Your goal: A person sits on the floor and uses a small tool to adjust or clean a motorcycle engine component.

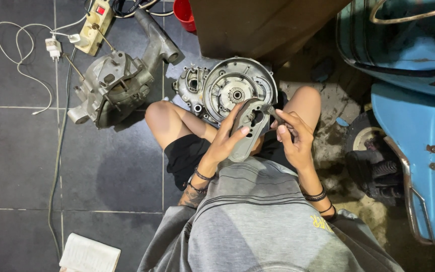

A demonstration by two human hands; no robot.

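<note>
Head view: grey, slotted metal cover [247, 132], seemingly oblong.

Grey metal cover plate [247, 132] between left hand [226, 138] and right hand [292, 137], above engine casing [230, 90].

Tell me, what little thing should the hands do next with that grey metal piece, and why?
Probably steady it. The left hand holds the grey metal cover up over the lap, and the right hand presses a small tool at its top edge, so a firmer grip seems sensible.
</note>
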